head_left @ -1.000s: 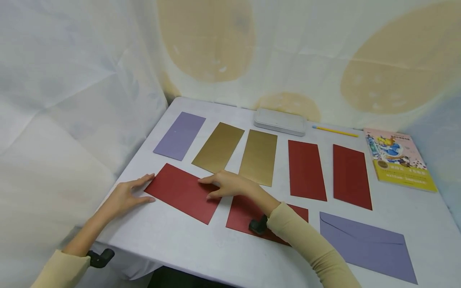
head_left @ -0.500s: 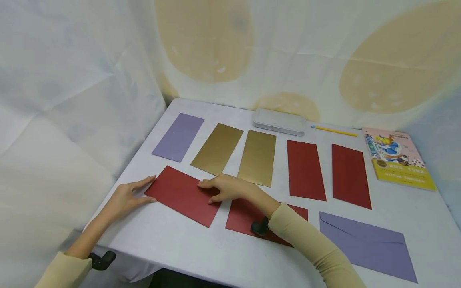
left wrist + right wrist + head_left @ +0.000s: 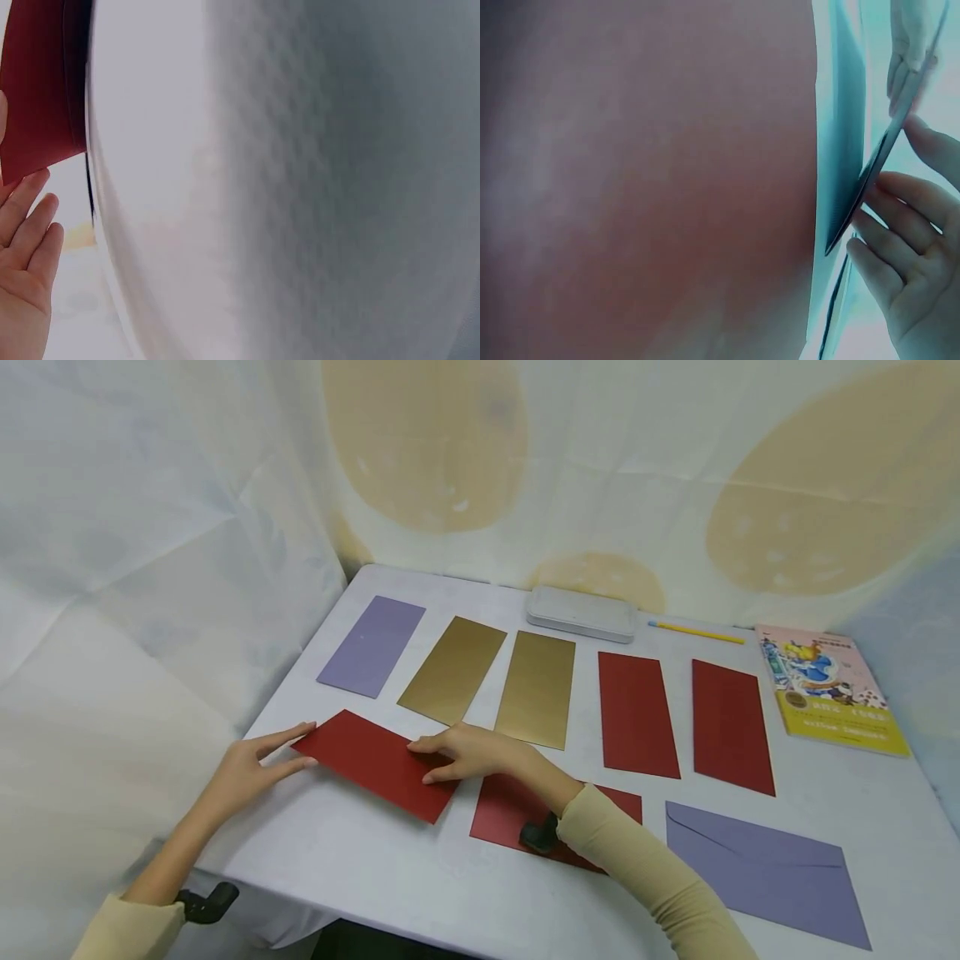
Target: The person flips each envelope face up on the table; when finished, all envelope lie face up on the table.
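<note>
In the head view, my left hand [image 3: 240, 772] grips the left end of a red envelope [image 3: 367, 760], raising that end over the white table. The left wrist view has my fingers by the envelope's corner [image 3: 45, 154], with part of a thumb at the frame's edge. My right hand [image 3: 472, 752] lies over the envelope's other end, fingertips and thumb on its upper face. Seen nearly edge-on in the right wrist view, the envelope slants down toward the table. Beneath my right forearm lies a second red envelope [image 3: 498, 810], partly hidden.
A lavender envelope [image 3: 371, 647], two gold ones [image 3: 536, 689] and two more red ones [image 3: 637, 714] form a row. Behind them stand a pale case [image 3: 581, 614], a yellow pencil [image 3: 697, 632] and a picture book [image 3: 832, 693]. Another lavender envelope [image 3: 757, 868] lies front right.
The red envelope has come up off the table at its left end, showing a shadow beneath. My left hand has moved slightly left with it; my right hand has barely shifted.
</note>
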